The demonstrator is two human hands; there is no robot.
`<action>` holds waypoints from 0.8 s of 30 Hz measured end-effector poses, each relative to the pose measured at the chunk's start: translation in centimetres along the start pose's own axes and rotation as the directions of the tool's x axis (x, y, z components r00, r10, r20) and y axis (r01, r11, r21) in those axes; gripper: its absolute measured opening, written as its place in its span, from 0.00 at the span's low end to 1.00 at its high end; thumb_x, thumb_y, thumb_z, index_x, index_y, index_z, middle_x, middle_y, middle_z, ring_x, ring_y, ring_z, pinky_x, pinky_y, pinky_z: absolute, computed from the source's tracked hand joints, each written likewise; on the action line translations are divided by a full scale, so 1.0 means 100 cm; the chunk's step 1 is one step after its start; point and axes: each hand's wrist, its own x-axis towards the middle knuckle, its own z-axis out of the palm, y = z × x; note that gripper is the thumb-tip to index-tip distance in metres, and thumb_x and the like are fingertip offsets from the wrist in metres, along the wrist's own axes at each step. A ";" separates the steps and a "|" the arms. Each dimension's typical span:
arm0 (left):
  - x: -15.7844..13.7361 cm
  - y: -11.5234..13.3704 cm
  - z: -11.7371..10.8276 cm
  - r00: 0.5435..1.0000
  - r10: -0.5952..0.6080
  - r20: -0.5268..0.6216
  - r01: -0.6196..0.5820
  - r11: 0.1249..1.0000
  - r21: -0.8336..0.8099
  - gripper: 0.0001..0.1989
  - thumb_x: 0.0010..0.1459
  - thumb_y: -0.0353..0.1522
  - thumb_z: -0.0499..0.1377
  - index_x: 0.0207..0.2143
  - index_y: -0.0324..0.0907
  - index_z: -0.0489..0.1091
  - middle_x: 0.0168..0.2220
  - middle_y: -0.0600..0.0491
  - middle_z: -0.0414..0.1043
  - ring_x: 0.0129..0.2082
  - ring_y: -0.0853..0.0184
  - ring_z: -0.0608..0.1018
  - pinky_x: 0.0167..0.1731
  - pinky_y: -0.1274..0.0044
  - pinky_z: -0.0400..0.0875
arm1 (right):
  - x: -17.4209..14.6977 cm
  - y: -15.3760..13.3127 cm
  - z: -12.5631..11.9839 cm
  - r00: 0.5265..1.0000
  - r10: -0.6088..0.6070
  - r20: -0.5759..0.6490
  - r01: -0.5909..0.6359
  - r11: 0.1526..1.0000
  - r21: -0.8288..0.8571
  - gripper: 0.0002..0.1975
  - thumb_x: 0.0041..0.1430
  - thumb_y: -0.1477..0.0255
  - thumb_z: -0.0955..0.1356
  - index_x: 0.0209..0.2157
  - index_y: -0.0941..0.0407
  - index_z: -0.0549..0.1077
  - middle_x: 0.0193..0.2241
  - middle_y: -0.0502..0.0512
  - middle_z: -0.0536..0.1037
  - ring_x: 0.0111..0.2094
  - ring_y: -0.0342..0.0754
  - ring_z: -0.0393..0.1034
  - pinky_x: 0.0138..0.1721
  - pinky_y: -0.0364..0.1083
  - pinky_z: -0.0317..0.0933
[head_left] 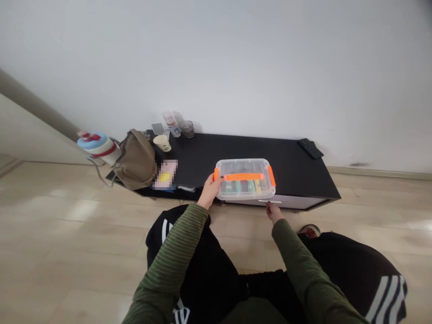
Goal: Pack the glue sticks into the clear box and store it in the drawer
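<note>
A clear plastic storage box [245, 190] with an orange handle and orange side latches is at the front of the black cabinet. My left hand [209, 191] grips its left end, thumb on the lid by the latch. Small green and yellow items show through its wall. Below the box's front edge, my right hand [274, 212] has its fingers closed at the white drawer handle [275, 202]. The pale drawer front [297, 202] is partly hidden behind the box, and it looks closed.
On the cabinet top [222, 146] stand a brown bag [137, 162], a bottle with a blue lid [99, 146], a paper cup [162, 143], a spray can [172, 124] and a glass [187, 129]. Dark remotes [310, 148] lie at right. A white wall rises behind.
</note>
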 end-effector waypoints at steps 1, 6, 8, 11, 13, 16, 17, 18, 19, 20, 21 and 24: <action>0.000 0.000 0.000 1.000 0.003 0.000 -0.003 1.000 0.000 0.21 0.48 0.40 0.65 0.43 0.38 0.73 0.34 0.51 0.75 0.34 0.65 0.75 0.38 0.74 0.70 | 0.001 0.001 0.001 1.000 -0.005 -0.006 0.005 1.000 0.005 0.19 0.67 0.63 0.68 0.56 0.56 0.71 0.54 0.59 0.73 0.49 0.52 0.72 0.49 0.56 0.70; 0.001 -0.002 -0.001 1.000 -0.003 -0.003 0.003 1.000 0.007 0.21 0.47 0.41 0.65 0.42 0.38 0.73 0.34 0.52 0.74 0.33 0.66 0.75 0.36 0.75 0.69 | 0.000 0.009 -0.004 1.000 -0.014 -0.019 0.015 0.999 0.044 0.15 0.68 0.64 0.68 0.52 0.58 0.72 0.48 0.57 0.76 0.42 0.47 0.74 0.42 0.50 0.73; 0.002 -0.001 0.000 1.000 -0.008 -0.002 0.008 1.000 0.013 0.21 0.47 0.40 0.65 0.41 0.38 0.73 0.33 0.53 0.74 0.31 0.67 0.74 0.34 0.76 0.68 | -0.005 0.017 -0.011 1.000 -0.016 -0.022 0.017 0.998 0.065 0.08 0.67 0.68 0.69 0.43 0.58 0.73 0.37 0.52 0.77 0.31 0.42 0.73 0.31 0.42 0.71; 0.003 0.001 0.000 1.000 -0.007 -0.002 0.007 1.000 0.013 0.20 0.47 0.40 0.65 0.40 0.37 0.73 0.32 0.54 0.73 0.30 0.69 0.73 0.33 0.77 0.67 | -0.018 0.035 -0.027 1.000 -0.016 -0.013 0.017 0.996 0.091 0.08 0.63 0.76 0.70 0.31 0.56 0.68 0.21 0.45 0.72 0.19 0.37 0.66 0.18 0.35 0.59; 0.002 0.001 0.002 1.000 -0.012 -0.009 0.012 1.000 0.013 0.20 0.46 0.40 0.65 0.40 0.37 0.72 0.31 0.54 0.73 0.29 0.69 0.73 0.32 0.77 0.67 | -0.028 0.048 -0.041 1.000 -0.009 0.004 0.008 0.995 0.102 0.11 0.60 0.79 0.70 0.29 0.54 0.65 0.18 0.44 0.71 0.17 0.38 0.66 0.15 0.34 0.55; -0.001 0.001 0.005 1.000 -0.011 -0.020 0.011 0.999 0.036 0.21 0.46 0.40 0.65 0.41 0.37 0.72 0.32 0.54 0.72 0.30 0.69 0.73 0.33 0.77 0.67 | -0.044 0.066 -0.061 0.999 0.010 0.032 -0.014 0.994 0.112 0.10 0.57 0.81 0.70 0.30 0.54 0.65 0.19 0.46 0.74 0.19 0.40 0.71 0.15 0.34 0.56; -0.003 0.000 0.006 1.000 -0.004 -0.017 0.005 0.999 0.050 0.22 0.47 0.40 0.64 0.42 0.37 0.72 0.32 0.54 0.72 0.30 0.69 0.73 0.33 0.77 0.68 | -0.049 0.071 -0.067 0.999 0.017 0.038 -0.022 0.993 0.114 0.10 0.56 0.81 0.70 0.31 0.54 0.65 0.20 0.47 0.74 0.20 0.40 0.72 0.15 0.34 0.57; -0.006 0.000 0.007 1.000 0.004 -0.011 -0.004 0.998 0.065 0.22 0.47 0.40 0.64 0.42 0.37 0.72 0.32 0.54 0.73 0.31 0.68 0.74 0.34 0.77 0.68 | -0.054 0.077 -0.073 0.999 0.023 0.041 -0.028 0.993 0.116 0.10 0.56 0.81 0.70 0.31 0.53 0.65 0.21 0.47 0.75 0.21 0.41 0.73 0.15 0.34 0.58; -0.010 -0.001 0.009 1.000 0.013 0.003 -0.014 0.997 0.081 0.22 0.47 0.40 0.64 0.43 0.37 0.73 0.33 0.54 0.73 0.32 0.68 0.74 0.35 0.76 0.68 | -0.059 0.082 -0.077 0.999 0.027 0.041 -0.032 0.993 0.117 0.10 0.56 0.80 0.70 0.31 0.53 0.66 0.21 0.47 0.76 0.22 0.42 0.74 0.16 0.35 0.59; -0.014 -0.003 0.011 1.000 0.021 0.021 -0.022 0.995 0.096 0.22 0.48 0.40 0.64 0.43 0.38 0.73 0.34 0.53 0.74 0.33 0.67 0.75 0.37 0.76 0.69 | -0.063 0.087 -0.081 0.999 0.030 0.036 -0.034 0.992 0.119 0.10 0.56 0.79 0.70 0.32 0.52 0.66 0.22 0.47 0.76 0.22 0.42 0.75 0.16 0.35 0.61; -0.020 -0.005 0.012 0.999 0.024 0.043 -0.029 0.993 0.111 0.22 0.48 0.40 0.64 0.44 0.38 0.73 0.35 0.53 0.74 0.34 0.66 0.75 0.38 0.75 0.69 | -0.068 0.093 -0.085 0.999 0.030 0.030 -0.033 0.992 0.120 0.09 0.56 0.79 0.69 0.32 0.52 0.66 0.22 0.47 0.77 0.23 0.43 0.75 0.17 0.36 0.62; -0.042 -0.016 0.018 0.994 0.020 0.109 -0.037 0.988 0.151 0.24 0.50 0.41 0.63 0.48 0.39 0.73 0.41 0.50 0.76 0.40 0.64 0.76 0.43 0.74 0.70 | -0.079 0.109 -0.092 1.000 0.021 0.003 -0.021 0.992 0.123 0.09 0.56 0.78 0.68 0.31 0.51 0.66 0.22 0.46 0.76 0.25 0.45 0.77 0.19 0.38 0.65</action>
